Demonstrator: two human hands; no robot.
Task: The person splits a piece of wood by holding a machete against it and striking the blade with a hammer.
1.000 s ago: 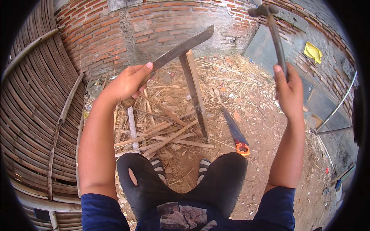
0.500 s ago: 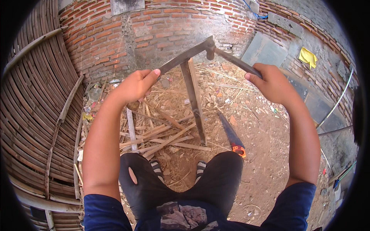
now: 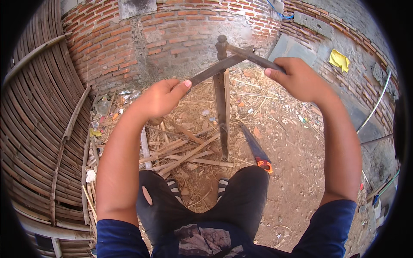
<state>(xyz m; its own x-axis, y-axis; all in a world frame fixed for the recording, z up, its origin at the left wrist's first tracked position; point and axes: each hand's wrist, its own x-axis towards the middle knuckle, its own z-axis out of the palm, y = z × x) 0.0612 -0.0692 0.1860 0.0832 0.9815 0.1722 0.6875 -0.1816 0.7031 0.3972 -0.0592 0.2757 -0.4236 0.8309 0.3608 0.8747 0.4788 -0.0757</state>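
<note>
My left hand is closed around the near end of a long, dark, flat blade that looks like a machete. The blade slants up and away to the right, across the top of an upright wooden post. Its grip is hidden in my fist. My right hand is wrapped around the handle of a hammer, thumb along the shaft. The hammer head is over the far side of the blade, above the post; whether it touches the blade I cannot tell. The post's foot stands on the ground before my feet.
Loose wooden strips lie in a pile left of the post. A handsaw with an orange and black handle lies to its right. A slatted bamboo wall borders the left; a brick wall stands behind.
The blade has shifted right and its far end has turned across the post, which now stands more upright. The hammer head has moved up and left. Both hands keep their hold.
</note>
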